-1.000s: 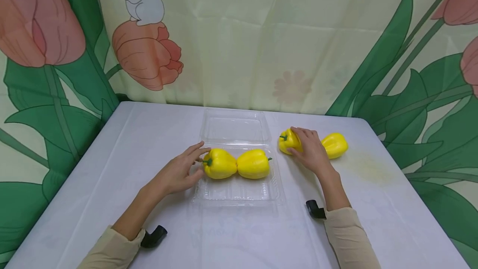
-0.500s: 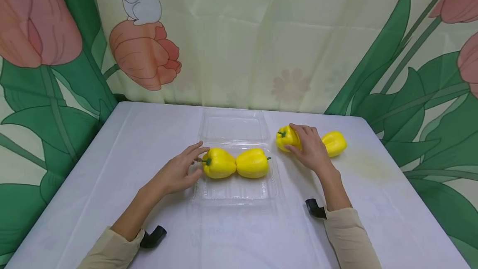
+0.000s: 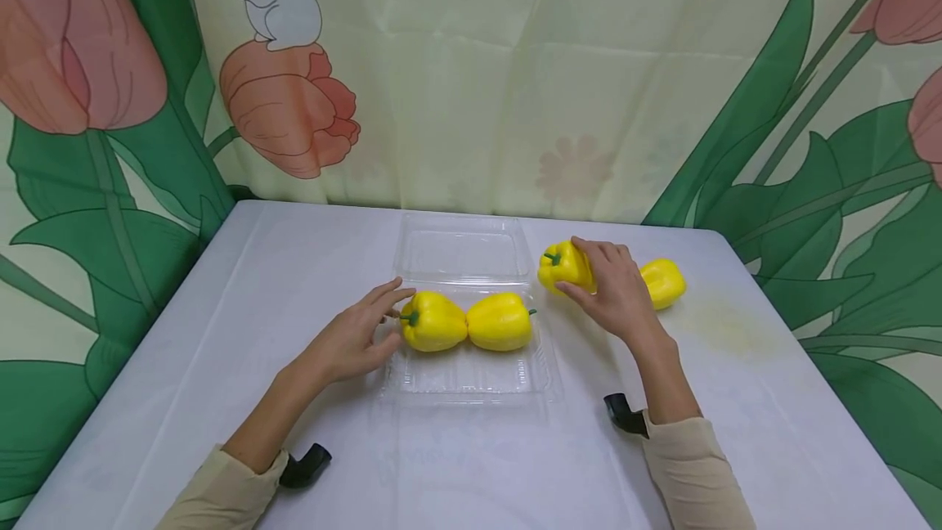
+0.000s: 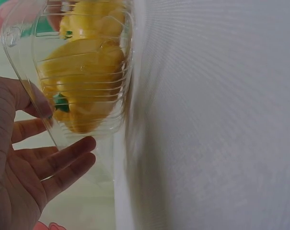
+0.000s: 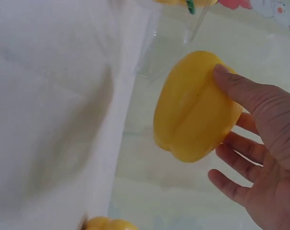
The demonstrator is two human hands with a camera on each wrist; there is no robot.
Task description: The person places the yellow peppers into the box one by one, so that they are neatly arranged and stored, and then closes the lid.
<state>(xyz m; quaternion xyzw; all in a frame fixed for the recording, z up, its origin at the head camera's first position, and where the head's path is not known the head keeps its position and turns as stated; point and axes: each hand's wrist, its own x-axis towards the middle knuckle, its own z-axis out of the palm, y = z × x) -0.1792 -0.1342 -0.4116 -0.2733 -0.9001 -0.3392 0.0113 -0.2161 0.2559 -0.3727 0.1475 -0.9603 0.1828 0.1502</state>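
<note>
Two yellow bell peppers, the left one and the right one, lie end to end in a clear plastic container. My left hand is at the container's left rim, its fingers loosely extended; in the left wrist view the thumb overlaps the rim, but firm contact cannot be told. My right hand holds a third yellow bell pepper between thumb and fingers, raised off the table, its green stem pointing left in the head view. Behind that hand, another yellow bell pepper lies on the table, partly hidden.
The container's hinged lid lies folded back toward the far table edge. A white cloth covers the table. Behind it hangs a printed curtain. A black camera piece sticks out at each sleeve cuff.
My right hand has lifted the bell pepper slightly and shifted it left toward the container. The left hand and the peppers in the container have stayed in place.
</note>
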